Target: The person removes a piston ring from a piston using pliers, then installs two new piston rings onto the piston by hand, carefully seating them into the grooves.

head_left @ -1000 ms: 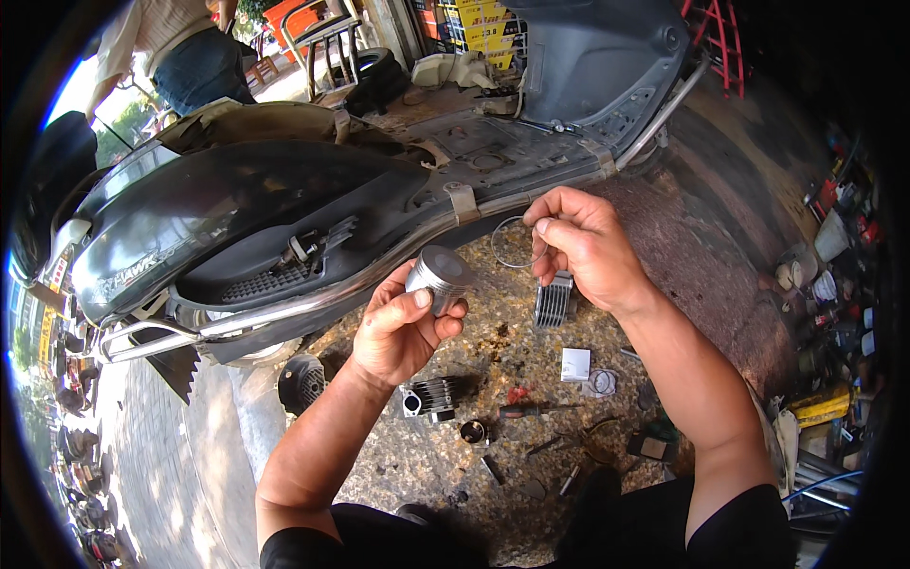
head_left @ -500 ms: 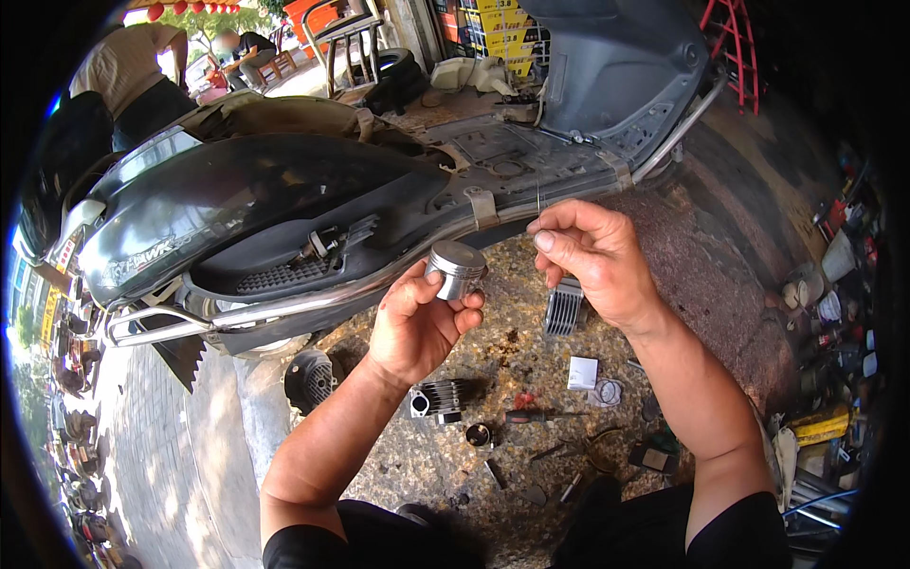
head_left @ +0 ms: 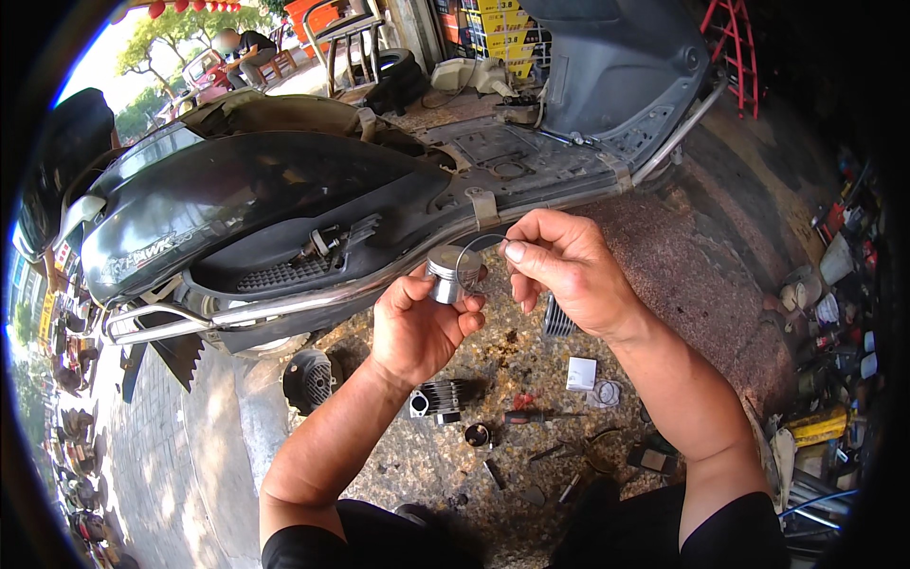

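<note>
In my left hand (head_left: 417,332) is a silver piston (head_left: 444,283), gripped upright between thumb and fingers with its crown up. Grooves run round its upper side. My right hand (head_left: 564,270) pinches a thin metal piston ring (head_left: 474,239) between thumb and forefinger. The ring overlaps the piston's right side in view; whether it touches cannot be told. Below my hands on the stained ground lie a finned cylinder (head_left: 436,402), a small dark round part (head_left: 477,435) and a screwdriver (head_left: 531,416). Another finned part (head_left: 558,320) is partly hidden behind my right hand.
A dark scooter (head_left: 284,204) stretches across the front, with a chrome side rail (head_left: 246,315). A white square packet (head_left: 581,374) and a clear bag (head_left: 604,394) lie right of the screwdriver. A black round cover (head_left: 309,381) sits left. Workshop clutter lines the right edge.
My right hand has moved left and slightly down, bringing the ring up against the piston's outline. My left hand stays nearly still. The standing person at the upper left is out of sight.
</note>
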A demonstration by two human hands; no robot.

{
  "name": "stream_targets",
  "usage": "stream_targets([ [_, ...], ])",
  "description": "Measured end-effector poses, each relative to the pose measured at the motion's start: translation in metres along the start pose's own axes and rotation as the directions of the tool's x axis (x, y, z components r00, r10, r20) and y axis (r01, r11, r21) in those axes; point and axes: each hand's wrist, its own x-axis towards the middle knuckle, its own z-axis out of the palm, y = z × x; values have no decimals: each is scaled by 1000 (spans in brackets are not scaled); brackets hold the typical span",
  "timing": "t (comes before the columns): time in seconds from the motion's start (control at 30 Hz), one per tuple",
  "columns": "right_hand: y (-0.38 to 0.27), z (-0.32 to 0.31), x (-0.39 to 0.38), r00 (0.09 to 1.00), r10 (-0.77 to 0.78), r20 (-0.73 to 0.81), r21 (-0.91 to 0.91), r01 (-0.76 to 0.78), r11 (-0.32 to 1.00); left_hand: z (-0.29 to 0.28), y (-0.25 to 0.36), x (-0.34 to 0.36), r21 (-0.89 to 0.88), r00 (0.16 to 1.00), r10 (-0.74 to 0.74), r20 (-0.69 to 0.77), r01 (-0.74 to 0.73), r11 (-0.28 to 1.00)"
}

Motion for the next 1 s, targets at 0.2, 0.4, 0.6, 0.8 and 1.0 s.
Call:
stream_targets([
  [0.2,11,7,5,994,91,-59,39,-89,995,-3,1,0,-31,999,-32,8,32,999],
  [0.4,22,14,12,991,101,-87,-51,-105,993,-2,-2,0,-7,998,-39,-40,38,999],
  [0.6,27,18,18,986,115,-121,-119,-130,984,-2,-6,-1,49,997,-30,-65,33,998],
  [0.8,32,18,20,980,132,-149,-157,-155,975,-7,-10,0,116,996,-32,-88,42,992],
  [1.0,38,17,20,986,60,-153,-163,-85,983,-9,-11,0,126,996,-45,-83,55,991],
])
